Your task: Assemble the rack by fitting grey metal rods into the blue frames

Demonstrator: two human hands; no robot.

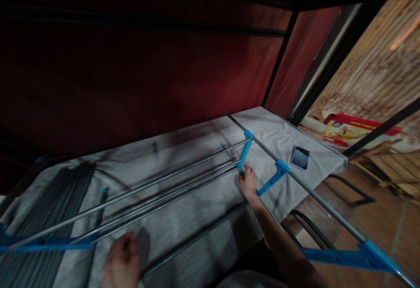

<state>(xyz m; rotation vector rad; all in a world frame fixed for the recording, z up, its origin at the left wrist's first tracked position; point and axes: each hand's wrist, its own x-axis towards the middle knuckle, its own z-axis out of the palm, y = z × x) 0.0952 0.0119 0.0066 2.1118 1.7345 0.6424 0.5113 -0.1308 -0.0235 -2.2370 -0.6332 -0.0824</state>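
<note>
A rack of grey metal tubes (170, 175) joined by blue plastic brackets lies across the cloth-covered table (183, 218). My right hand (248, 182) reaches to the rack's far right part, fingers closed around a short dark tube at the lower end of a blue bracket (243, 152). Its fingertips partly hide that joint. At the lower left, my left hand (121, 259) hovers blurred, fingers curled, close to the long blue bracket (49, 243); whether it holds anything does not show. A second blue bracket (274, 178) sits right of my right hand on a long metal rod (323, 205).
Several dark grey tubes (49, 213) lie side by side at the table's left. A phone (300, 157) rests at the right. A dark metal frame (278, 60) with red panels stands behind. A red and yellow box (354, 130) and wooden pallets (390, 163) are beyond the table.
</note>
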